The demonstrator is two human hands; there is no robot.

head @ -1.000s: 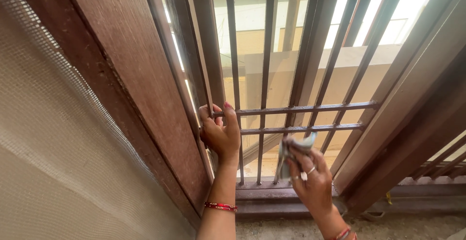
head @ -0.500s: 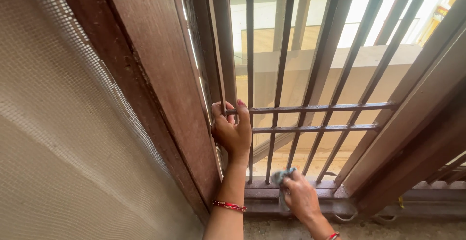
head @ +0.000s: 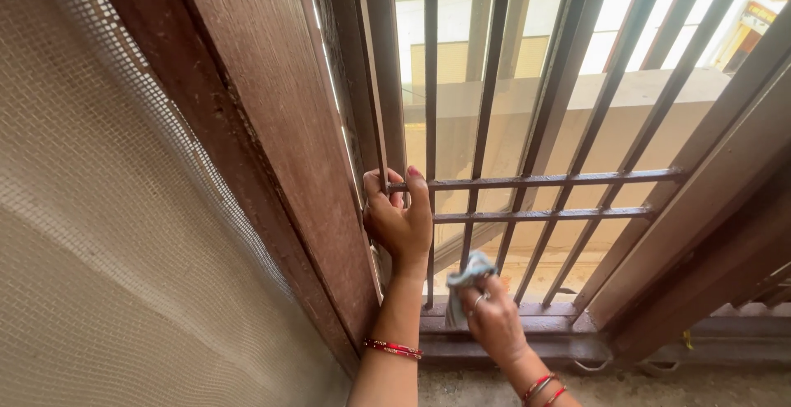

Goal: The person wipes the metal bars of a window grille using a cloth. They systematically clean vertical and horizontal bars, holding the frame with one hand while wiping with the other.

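Head view: left hand grips grille bar; right hand clutches cloth.

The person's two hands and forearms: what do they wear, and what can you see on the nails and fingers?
Both forearms are bare, with no sleeves in view. The left hand has red-painted nails, and red bangles with a gold-coloured pattern circle its wrist. The right hand wears a silver-coloured ring on one finger and thin red and metallic bangles at the wrist. No watch or gloves show.
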